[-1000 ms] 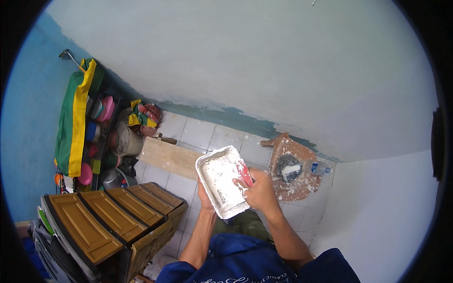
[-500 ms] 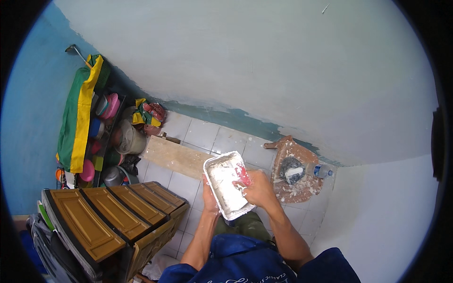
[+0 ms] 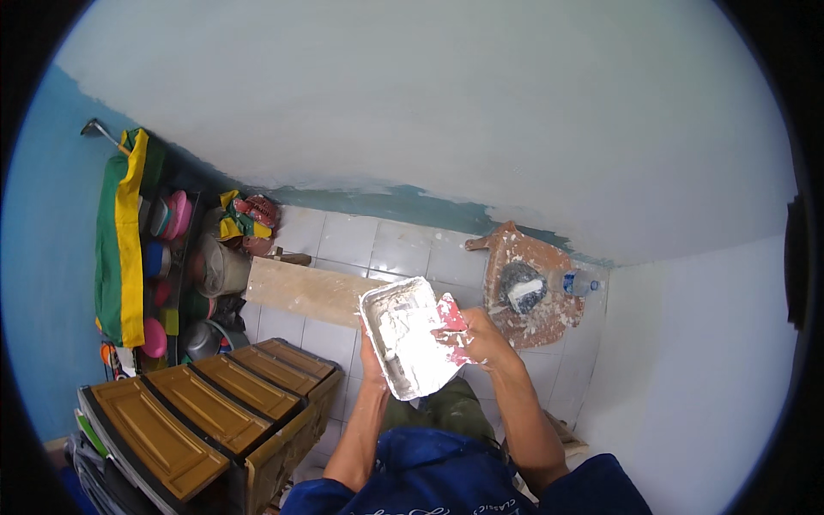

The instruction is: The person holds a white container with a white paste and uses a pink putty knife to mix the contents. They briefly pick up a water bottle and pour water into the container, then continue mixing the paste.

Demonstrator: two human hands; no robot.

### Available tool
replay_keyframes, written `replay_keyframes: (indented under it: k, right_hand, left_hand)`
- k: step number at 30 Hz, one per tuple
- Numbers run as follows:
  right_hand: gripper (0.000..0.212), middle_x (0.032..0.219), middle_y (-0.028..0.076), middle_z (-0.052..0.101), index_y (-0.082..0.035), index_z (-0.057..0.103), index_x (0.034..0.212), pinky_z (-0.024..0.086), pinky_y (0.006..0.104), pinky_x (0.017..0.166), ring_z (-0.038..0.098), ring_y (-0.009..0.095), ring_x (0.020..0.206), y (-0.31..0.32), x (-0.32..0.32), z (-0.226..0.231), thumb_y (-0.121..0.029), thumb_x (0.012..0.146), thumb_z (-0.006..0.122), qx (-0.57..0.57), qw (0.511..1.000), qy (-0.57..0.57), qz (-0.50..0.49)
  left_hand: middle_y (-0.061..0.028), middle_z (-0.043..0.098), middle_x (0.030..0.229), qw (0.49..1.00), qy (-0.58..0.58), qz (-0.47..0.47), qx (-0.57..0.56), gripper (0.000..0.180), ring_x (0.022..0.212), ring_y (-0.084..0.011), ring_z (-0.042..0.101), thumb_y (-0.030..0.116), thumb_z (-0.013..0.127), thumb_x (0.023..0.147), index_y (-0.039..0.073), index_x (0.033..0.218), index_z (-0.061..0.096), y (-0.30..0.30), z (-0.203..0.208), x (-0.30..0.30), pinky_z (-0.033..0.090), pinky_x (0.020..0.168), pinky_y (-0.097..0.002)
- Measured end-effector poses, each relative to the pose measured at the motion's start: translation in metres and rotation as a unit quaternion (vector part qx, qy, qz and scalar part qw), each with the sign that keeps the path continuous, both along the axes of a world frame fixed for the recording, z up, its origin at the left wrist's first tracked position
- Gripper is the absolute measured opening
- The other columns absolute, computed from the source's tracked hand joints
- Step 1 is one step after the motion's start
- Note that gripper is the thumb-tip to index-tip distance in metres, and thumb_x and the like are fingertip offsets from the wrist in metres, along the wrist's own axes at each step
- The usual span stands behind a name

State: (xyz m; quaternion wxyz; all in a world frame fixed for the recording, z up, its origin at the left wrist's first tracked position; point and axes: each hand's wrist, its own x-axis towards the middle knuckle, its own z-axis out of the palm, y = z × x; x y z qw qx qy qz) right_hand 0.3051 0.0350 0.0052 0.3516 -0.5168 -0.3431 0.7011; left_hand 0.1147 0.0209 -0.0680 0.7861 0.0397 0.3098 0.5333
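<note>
Holding the white-coated tray (image 3: 384,330) at the lower middle of the frame, your left hand (image 3: 372,359) grasps its left side, the fingers underneath hidden. Should that one-sided grip loosen or tilt, the white paste (image 3: 416,343) could slide over the lower rim onto your trousers (image 3: 459,403). Your right hand (image 3: 485,341) is closed around a paste-smeared red tool (image 3: 450,312) at the tray's right side; wet smears by the fingers might make it slip, and pushing hard there could tip the tray.

At the left of the frame, a blue wall (image 3: 51,163) stands behind a green-and-yellow cloth (image 3: 129,240) over shelved housewares, with a brown drawer unit (image 3: 163,425) at lower left. A plain board (image 3: 296,287) lies on pale floor tiles (image 3: 399,245) left of the tray. Above runs a whitish wall (image 3: 412,94), its bottom edge patchy teal. Right of centre, a spattered brown stool (image 3: 541,332) bears a dark lump (image 3: 519,279) and a clear bottle (image 3: 580,283).
</note>
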Motion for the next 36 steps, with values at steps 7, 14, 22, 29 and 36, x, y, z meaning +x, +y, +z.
replay_keyframes:
  k: [7, 14, 22, 29, 36]
  right_hand:
    - [0.015, 0.066, 0.019, 0.063, 0.004, 0.069, 0.089, 0.047, 0.0417, 0.059, 0.063, 0.025, 0.062, -0.011, 0.027, 0.006, -0.01, 0.083, 0.072, 0.091, 0.965, -0.244, 0.033]
    - [0.016, 0.064, 0.012, 0.062, 0.003, 0.069, 0.083, 0.044, 0.0361, 0.055, 0.055, 0.021, 0.059, 0.004, 0.051, 0.017, -0.012, 0.083, 0.074, 0.122, 0.955, -0.259, 0.074]
    - [0.013, 0.063, 0.01, 0.064, 0.004, 0.07, 0.084, 0.046, 0.0343, 0.053, 0.058, 0.013, 0.057, -0.004, 0.033, -0.009, -0.009, 0.084, 0.073, 0.135, 0.968, -0.211, -0.015]
    - [0.015, 0.062, 0.015, 0.065, 0.005, 0.069, 0.085, 0.046, 0.0376, 0.054, 0.062, 0.018, 0.056, 0.01, 0.071, 0.034, -0.01, 0.083, 0.073, 0.054, 0.98, -0.183, 0.054]
    - [0.017, 0.058, 0.009, 0.063, 0.005, 0.07, 0.081, 0.046, 0.0345, 0.05, 0.06, 0.014, 0.052, 0.005, 0.08, 0.013, -0.011, 0.084, 0.074, 0.074, 0.975, -0.181, 0.107]
  left_hand:
    - [-0.0183, 0.056, 0.138, 0.999, 0.008, -0.03, -0.015, 0.067, 0.12, -0.0307, 0.061, 0.054, 0.031, 0.105, 0.002, 0.146, 0.042, 0.001, -0.012, 0.022, 0.053, 0.1, -0.044]
    - [-0.0177, 0.056, 0.138, 0.998, 0.0, -0.069, -0.012, 0.071, 0.121, -0.0297, 0.06, 0.058, 0.028, 0.105, 0.002, 0.147, 0.041, 0.007, -0.01, 0.043, 0.052, 0.102, -0.0425]
    - [-0.018, 0.055, 0.139, 0.993, -0.066, -0.079, 0.063, 0.072, 0.122, -0.0302, 0.06, 0.059, 0.026, 0.104, 0.002, 0.147, 0.041, 0.009, -0.017, 0.056, 0.052, 0.102, -0.0434]
    - [-0.0217, 0.059, 0.133, 0.999, -0.047, -0.021, -0.016, 0.066, 0.116, -0.0346, 0.063, 0.051, 0.035, 0.103, 0.0, 0.144, 0.044, 0.017, -0.004, 0.062, 0.055, 0.097, -0.0477]
    - [-0.0212, 0.058, 0.134, 1.0, -0.031, -0.003, -0.001, 0.063, 0.115, -0.033, 0.063, 0.046, 0.035, 0.104, -0.001, 0.144, 0.043, 0.022, -0.012, 0.063, 0.055, 0.097, -0.0461]
